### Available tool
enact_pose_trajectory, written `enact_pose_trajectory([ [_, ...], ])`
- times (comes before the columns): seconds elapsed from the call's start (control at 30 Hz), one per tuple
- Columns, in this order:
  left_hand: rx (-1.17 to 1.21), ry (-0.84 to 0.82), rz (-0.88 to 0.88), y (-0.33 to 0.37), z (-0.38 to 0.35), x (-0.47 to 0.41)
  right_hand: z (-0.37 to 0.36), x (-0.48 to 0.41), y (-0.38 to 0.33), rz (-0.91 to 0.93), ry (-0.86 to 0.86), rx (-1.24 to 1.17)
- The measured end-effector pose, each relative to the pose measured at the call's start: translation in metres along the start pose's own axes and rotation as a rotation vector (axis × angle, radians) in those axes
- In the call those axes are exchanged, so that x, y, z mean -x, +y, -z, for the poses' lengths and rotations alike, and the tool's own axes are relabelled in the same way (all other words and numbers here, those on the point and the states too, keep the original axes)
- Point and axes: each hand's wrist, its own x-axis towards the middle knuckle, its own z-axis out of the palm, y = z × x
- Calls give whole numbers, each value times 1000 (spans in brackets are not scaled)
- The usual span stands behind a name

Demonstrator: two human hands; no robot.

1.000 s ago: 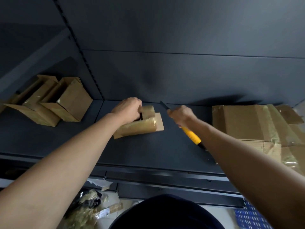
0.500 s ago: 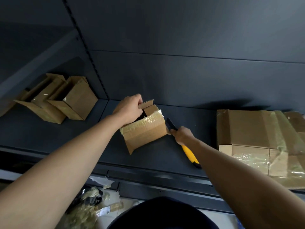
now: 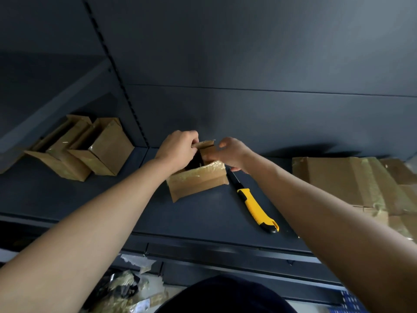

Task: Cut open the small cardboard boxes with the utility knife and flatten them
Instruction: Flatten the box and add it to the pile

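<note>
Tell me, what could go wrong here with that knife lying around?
The utility knife lies on the shelf with its blade end right under the right hand, so a slip could nick it. Both hands tug the small box; if it jerks free, the left hand might knock the knife off.

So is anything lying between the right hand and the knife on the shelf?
Nothing visible. The knife lies free on the shelf, just below the right hand, which grips the box together with the left hand.
</note>
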Motion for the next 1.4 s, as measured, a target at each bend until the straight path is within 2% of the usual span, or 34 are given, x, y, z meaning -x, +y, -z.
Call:
enact_pose_trajectory([
  [0.1, 2, 39, -18, 11, 4, -2, -5, 4, -17, -36, 193, 258],
  [0.2, 3, 89, -31, 17, 8, -3, -8, 9, -23, -47, 298, 400],
  [0.27, 7, 128, -47, 18, 10, -2, -8, 12, -25, -5, 314, 372],
  [0.37, -2, 221, -24, 15, 11, 1, 2, 16, -28, 50, 359, 192],
  [0.53, 75, 338, 212, 9, 9, -1, 23, 22, -24, 69, 466, 110],
  [0.63, 265, 216, 519, 9, 12, -9, 31, 26, -15, 102, 510, -10],
  [0.7, 522, 139, 642, 14, 12, -11, 35, 28, -8, 137, 506, -71],
  [0.73, 628, 147, 642, 16, 9, -12, 37, 30, -3, 154, 505, -84],
  [0.87, 873, 280, 483, 25, 0, -8, 49, 43, 22, 124, 449, -76],
  [0.93, 903, 300, 405, 28, -3, -7, 58, 49, 37, 72, 293, -158],
  [1.0, 919, 310, 367, 32, -5, -7, 69, 56, 51, 5, 40, -381],
  [1.03, 938, 308, 347, 35, -6, -7, 74, 58, 57, -26, -7, -493],
  [1.07, 977, 297, 323, 38, -8, -6, 78, 57, 62, -46, 31, -568],
  [1.1, 1032, 280, 299, 42, -9, -5, 83, 55, 68, -70, 142, -573],
  [1.17, 1141, 229, 274, 51, -10, -3, 90, 54, 77, -126, 328, -476],
  [1.23, 1235, 153, 285, 60, -13, -3, 100, 57, 87, -159, 257, -453],
  [1.33, 1361, 52, 294, 76, -20, -4, 114, 67, 97, -218, -8, -550],
  [1.4, 1401, -5, 346, 89, -27, -4, 117, 73, 103, -227, 12, -591],
])
